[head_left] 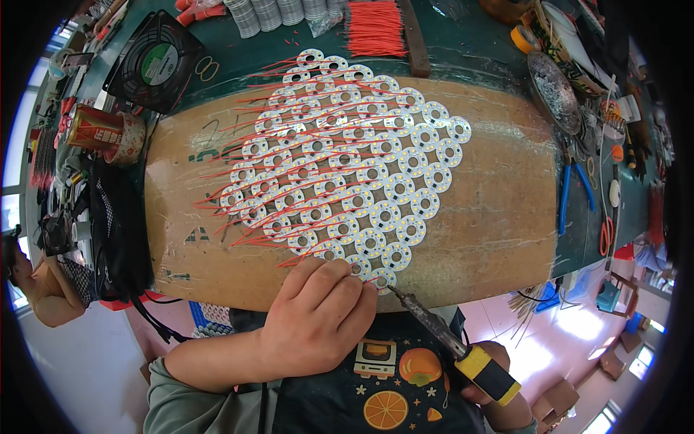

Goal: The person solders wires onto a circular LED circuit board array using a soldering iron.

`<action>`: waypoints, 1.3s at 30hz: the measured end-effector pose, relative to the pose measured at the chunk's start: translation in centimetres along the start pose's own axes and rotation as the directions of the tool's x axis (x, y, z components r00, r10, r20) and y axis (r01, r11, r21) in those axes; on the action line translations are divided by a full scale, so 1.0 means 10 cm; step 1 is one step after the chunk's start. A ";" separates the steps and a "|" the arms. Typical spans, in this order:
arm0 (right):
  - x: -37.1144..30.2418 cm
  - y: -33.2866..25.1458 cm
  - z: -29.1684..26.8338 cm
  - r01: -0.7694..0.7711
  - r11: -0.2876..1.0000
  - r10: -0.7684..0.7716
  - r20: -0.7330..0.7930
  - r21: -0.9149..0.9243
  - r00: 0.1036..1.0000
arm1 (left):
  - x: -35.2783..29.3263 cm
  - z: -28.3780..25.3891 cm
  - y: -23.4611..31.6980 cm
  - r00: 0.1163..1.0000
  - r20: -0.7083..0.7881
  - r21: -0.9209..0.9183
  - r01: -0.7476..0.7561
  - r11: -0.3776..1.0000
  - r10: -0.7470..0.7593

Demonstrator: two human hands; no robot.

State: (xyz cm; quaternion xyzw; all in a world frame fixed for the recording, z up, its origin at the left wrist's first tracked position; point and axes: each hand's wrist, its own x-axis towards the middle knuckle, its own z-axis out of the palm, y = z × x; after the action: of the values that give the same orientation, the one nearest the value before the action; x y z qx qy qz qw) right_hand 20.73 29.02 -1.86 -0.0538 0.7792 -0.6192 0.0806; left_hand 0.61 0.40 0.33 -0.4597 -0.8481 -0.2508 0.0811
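Observation:
Ring-shaped white LED boards (373,173) with yellow dots lie in a slanted block on the brown board (499,195). Thin red wires (246,163) run across many of them and stick out to the left. At the block's near corner, my left hand (318,315) is closed, its fingertips by the nearest rings; what they pinch is hidden. My right hand (488,372) grips a soldering iron (491,375) by its yellow-and-black handle. The iron's tip points up and left, close to the nearest LED ring (382,279).
A black fan (155,61) and a red-and-gold tin (94,126) stand to the left. Bundled red wires (374,29) lie at the back beside a dark bar (416,40). On the right are a metal dish (554,90) and blue-handled pliers (575,189). Another person (47,289) is at far left.

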 end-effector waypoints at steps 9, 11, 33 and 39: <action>-0.02 0.01 -0.01 -0.033 0.999 0.033 0.003 0.027 0.999 | 0.00 -0.02 0.00 1.000 0.008 -0.005 0.008 1.000 -0.008; -0.02 0.01 0.00 -0.032 0.999 0.032 -0.004 0.039 0.999 | 0.00 -0.02 -0.02 1.000 0.015 -0.005 -0.007 1.000 0.007; 0.08 -0.08 0.00 -0.091 0.991 0.095 -0.031 0.098 0.995 | 0.05 -0.05 0.05 0.984 0.130 -0.034 0.128 0.991 -0.123; 0.05 -0.05 -0.01 -0.064 0.993 0.066 -0.015 0.101 0.998 | 0.03 -0.07 0.03 0.990 0.117 -0.039 0.083 0.996 -0.078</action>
State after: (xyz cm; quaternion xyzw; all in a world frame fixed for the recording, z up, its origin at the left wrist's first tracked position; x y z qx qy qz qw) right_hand 20.21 28.86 -1.35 -0.0186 0.7490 -0.6553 0.0960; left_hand 0.60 0.44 1.12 -0.4406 -0.8634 -0.2454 0.0115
